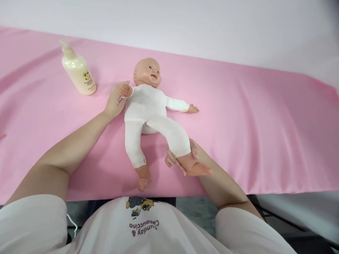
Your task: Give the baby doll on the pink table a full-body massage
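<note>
A baby doll (147, 105) in a white one-piece suit lies on its back on a pink sheet (256, 130), head toward the far wall. My left hand (115, 101) holds the doll's arm on my left side at the wrist. My right hand (184, 160) is under the lower leg on my right side, fingers curled around the ankle and lifting the foot off the sheet. The doll's other arm is stretched out to the right, and its other leg rests flat near the front edge.
A cream pump bottle (77, 71) stands on the sheet, left of the doll's head. A pale wall runs behind the table. The sheet's front edge lies just in front of my torso.
</note>
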A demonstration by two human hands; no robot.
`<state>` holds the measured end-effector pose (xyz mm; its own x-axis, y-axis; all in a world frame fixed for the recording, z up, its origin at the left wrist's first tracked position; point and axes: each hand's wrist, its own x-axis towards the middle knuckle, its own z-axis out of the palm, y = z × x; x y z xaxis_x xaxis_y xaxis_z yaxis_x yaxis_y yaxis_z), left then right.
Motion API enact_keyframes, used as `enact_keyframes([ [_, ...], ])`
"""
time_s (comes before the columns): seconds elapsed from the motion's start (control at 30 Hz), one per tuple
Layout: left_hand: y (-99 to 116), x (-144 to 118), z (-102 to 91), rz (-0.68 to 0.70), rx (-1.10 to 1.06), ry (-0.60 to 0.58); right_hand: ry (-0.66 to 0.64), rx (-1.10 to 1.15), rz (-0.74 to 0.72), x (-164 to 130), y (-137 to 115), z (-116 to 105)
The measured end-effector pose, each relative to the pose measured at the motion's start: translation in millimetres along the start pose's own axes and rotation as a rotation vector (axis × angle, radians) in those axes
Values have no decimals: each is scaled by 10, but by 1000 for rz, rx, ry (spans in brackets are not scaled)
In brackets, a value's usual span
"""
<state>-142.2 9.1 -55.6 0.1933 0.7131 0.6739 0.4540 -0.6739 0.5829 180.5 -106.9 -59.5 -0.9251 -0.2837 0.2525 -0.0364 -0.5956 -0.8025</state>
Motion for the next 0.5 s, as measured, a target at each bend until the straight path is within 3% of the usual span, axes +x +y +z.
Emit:
enact_keyframes([
  [0.13,85,-8,14,117,85,-121,358,-1,-293,39,31,81],
  [0.2,96,-12,29,181,112,-156,510,8,-365,54,56,107],
  [0.5,120,-18,30,212,187,-216,904,-48,-215,-28,93,-79],
])
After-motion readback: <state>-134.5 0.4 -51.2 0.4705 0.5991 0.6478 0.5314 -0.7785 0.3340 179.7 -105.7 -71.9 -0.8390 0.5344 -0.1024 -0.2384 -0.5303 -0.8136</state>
